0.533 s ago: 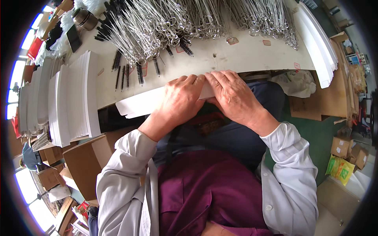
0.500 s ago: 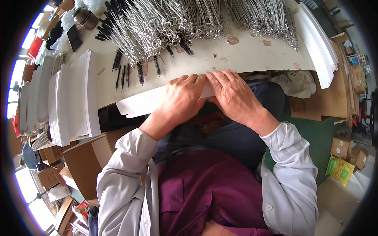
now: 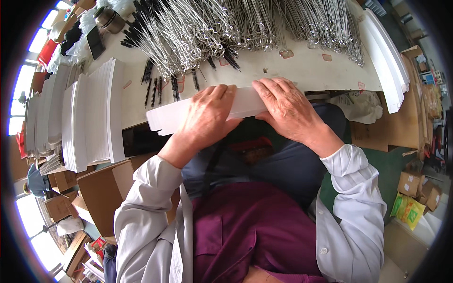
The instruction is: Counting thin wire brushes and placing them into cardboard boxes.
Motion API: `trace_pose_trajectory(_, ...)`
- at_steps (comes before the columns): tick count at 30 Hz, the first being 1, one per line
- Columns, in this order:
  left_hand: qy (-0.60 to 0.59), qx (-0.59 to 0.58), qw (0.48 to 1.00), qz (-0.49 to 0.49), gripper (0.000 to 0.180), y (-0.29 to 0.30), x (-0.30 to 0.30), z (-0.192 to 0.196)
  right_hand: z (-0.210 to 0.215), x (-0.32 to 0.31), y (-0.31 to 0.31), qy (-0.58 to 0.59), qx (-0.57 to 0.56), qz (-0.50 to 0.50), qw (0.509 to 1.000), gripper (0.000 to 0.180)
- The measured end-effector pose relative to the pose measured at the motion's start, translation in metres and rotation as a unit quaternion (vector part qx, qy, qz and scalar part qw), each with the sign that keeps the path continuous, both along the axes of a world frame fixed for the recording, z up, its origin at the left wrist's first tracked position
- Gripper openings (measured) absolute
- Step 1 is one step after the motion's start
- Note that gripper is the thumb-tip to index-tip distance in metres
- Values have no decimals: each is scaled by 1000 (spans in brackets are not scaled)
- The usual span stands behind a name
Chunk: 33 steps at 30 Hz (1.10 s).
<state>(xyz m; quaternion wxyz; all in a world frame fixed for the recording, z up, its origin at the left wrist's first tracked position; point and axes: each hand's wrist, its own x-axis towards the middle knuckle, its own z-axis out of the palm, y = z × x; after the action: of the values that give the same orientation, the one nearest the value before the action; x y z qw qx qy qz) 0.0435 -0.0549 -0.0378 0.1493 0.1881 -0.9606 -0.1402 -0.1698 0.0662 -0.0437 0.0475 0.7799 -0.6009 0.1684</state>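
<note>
A long, narrow white carton (image 3: 246, 101) lies across the table's front edge, a small flap showing at its left end. Toward its left part, my left hand (image 3: 207, 112) grips it with fingers over the far side and thumb along the near side. My right hand (image 3: 287, 109) clasps the right end the same way, fingers close together and thumb below. Some of the carton is hidden under both hands. Beyond it lie several black-bristled wire brushes (image 3: 175, 88) and a big heap of wire brushes with looped metal handles (image 3: 198, 40).
White flat cartons stand in stacks at the left (image 3: 96, 113), and another white stack (image 3: 384, 61) is at the right table end. A flask (image 3: 109, 20) sits far left. An open cardboard box (image 3: 106, 193) is beside my left arm; a plastic bag (image 3: 361, 106) hangs right.
My hands have slid apart along the carton, the left one leftward and the right one slightly rightward. More of its white face now shows between them.
</note>
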Motion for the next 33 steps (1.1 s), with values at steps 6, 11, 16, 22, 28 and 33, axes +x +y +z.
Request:
trace_pose_trajectory(6, 4, 5, 1000, 6, 70, -6, 2, 0, -2, -15, -5, -8, -17, 24, 1000, 63)
trace_pose_trajectory(11, -21, 12, 1000, 17, 71, -15, 4, -1, -6, -25, -10, 3, -20, 14, 1000, 62)
trace_pose_trajectory(16, 11, -15, 999, 43, 66, -18, -13, -8, -15, -41, -22, -16, -51, 7, 999, 57)
trace_pose_trajectory(22, 34, -6, 997, 67, 59, -15, -24, -19, -29, -51, -26, -93, -37, -4, 995, 54)
trace_pose_trajectory(28, 54, -32, 994, 84, 56, -8, -25, -29, -29, -48, -24, -82, -44, -6, 996, 53)
trace_pose_trajectory(33, 56, -64, 993, 87, 60, 7, -17, -49, -31, -42, -14, -56, -6, 12, 998, 57)
